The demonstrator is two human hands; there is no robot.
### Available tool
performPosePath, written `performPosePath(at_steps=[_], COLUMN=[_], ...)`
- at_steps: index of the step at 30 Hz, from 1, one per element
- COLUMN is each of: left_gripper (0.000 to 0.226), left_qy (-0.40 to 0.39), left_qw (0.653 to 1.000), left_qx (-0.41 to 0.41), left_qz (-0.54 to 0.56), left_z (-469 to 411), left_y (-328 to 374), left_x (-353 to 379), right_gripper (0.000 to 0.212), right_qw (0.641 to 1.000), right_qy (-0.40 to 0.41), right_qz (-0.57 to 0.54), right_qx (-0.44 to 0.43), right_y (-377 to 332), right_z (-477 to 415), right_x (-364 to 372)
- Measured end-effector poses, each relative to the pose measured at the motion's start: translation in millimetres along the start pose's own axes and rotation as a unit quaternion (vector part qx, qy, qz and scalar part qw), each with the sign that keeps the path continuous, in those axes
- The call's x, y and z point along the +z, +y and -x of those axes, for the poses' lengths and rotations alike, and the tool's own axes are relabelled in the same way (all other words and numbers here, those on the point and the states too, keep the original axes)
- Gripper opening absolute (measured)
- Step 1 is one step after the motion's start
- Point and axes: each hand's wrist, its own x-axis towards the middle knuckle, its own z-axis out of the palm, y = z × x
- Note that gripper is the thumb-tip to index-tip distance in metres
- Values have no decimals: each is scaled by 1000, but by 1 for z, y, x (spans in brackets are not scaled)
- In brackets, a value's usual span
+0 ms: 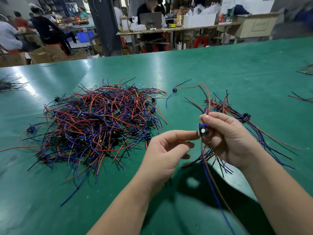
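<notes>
Pinching a blue module (202, 130), right hand (227, 138) hides its back; left hand (162, 150) fingers unclear

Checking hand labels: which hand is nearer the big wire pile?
Left. The left hand hangs just right of the big wire pile; the right hand, holding a small blue part, is farther right.

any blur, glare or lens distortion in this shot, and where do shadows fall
Head view: the left hand is motion-blurred, the right hand holding the small blue module looks sharper; glare streaks cross the green table; a dark shadow lies under the hands; the wide-angle lens bends the table's far edge.
</notes>
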Motion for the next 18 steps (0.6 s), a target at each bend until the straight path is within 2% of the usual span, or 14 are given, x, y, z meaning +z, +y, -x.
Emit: performPosePath(at_steps=[3,7,10,15,18], left_gripper=[11,11,5,14,16], left_qy=[0,41,22,-98,-137], left_qw=[997,993,990,972,963], left_qx=[-55,-97,-140,-209,-228], left_qz=[61,46,21,-39,-53], left_z=[0,1,0,6,7], left_y=[4,-1,1,2,3], left_x=[2,3,1,1,-1], right_gripper=[3,9,10,6,9], right_qw=[998,987,988,987,978], right_qy=[-26,-49,12,120,155], right_qz=[55,150,153,97,106], right_qx=[6,6,-14,-51,-93], right_y=[-2,6,3,-12,-15], right_z=[1,3,-2,-9,-10], right_x=[-5,-2,-7,-25,-31])
